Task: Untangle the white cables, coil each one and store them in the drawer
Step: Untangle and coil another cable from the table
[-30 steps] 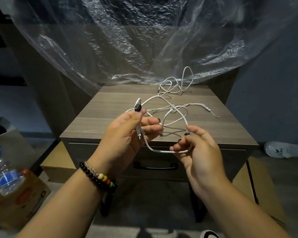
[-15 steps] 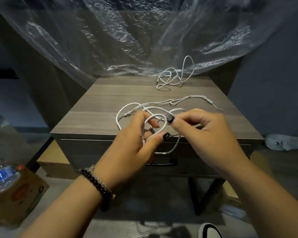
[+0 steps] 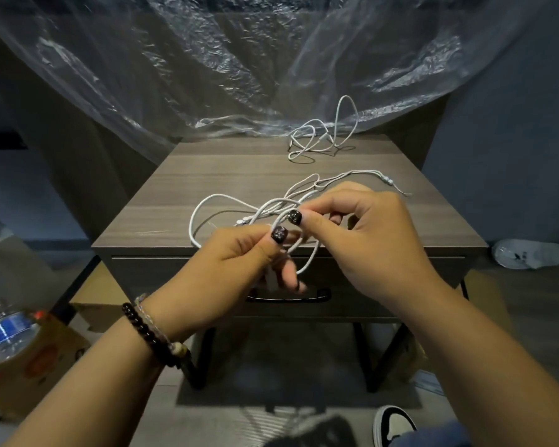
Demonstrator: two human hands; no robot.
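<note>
A white cable (image 3: 207, 201) loops over the front of a grey wooden nightstand (image 3: 181, 188), partly wound into a small coil between my hands. My left hand (image 3: 233, 269) pinches the coil with thumb and fingers just past the front edge. My right hand (image 3: 362, 233) pinches the same cable beside it, thumbs almost touching. The cable's far end with small beads trails to the right. A second white cable (image 3: 320, 140) lies tangled at the back of the top. The drawer (image 3: 384, 291) below is closed; my hands hide part of its black handle (image 3: 320, 296).
Clear plastic sheeting (image 3: 239, 75) hangs behind and drapes onto the nightstand's back edge. A cardboard box (image 3: 29, 366) with a water bottle (image 3: 4, 330) stands on the floor at the left. A white shoe (image 3: 530, 253) lies at the right; my own shoe (image 3: 394, 424) is at the bottom.
My hands came together at the nightstand's front edge. The long loop that hung between them has been wound into a smaller coil, and more cable now lies on the top.
</note>
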